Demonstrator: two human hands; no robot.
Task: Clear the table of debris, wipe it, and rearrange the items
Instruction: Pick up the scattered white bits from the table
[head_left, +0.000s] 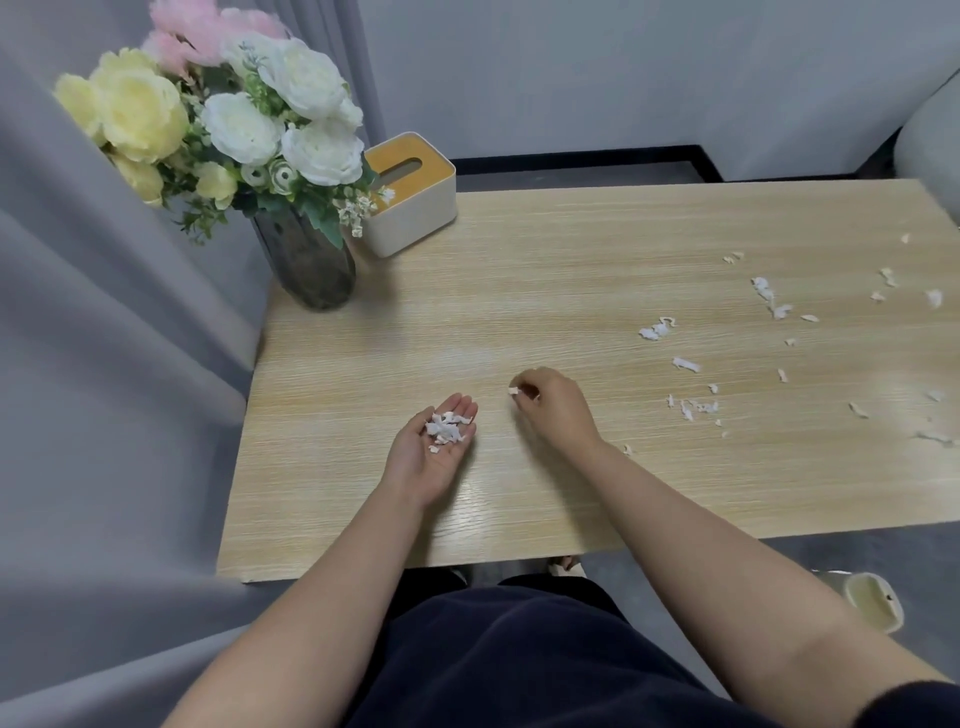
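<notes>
On the light wooden table (519, 270), my left hand (431, 452) lies palm up with its fingers straight, carrying a small pile of white paper scraps (445, 428). A little to its right, my right hand (553, 402) pinches a single white scrap (514, 391) between its fingertips, just above the tabletop. Several more white scraps (763, 332) lie scattered over the right half of the table. A dark glass vase of white, yellow and pink flowers (311, 260) stands at the back left corner, with a white tissue box with a wooden top (413, 208) just behind it.
A grey curtain (104, 364) hangs along the table's left side. A grey sofa arm (930, 140) shows at the back right. A small cream bin (875, 603) stands on the floor below the table's front right edge. My dark-clothed lap is beneath the front edge.
</notes>
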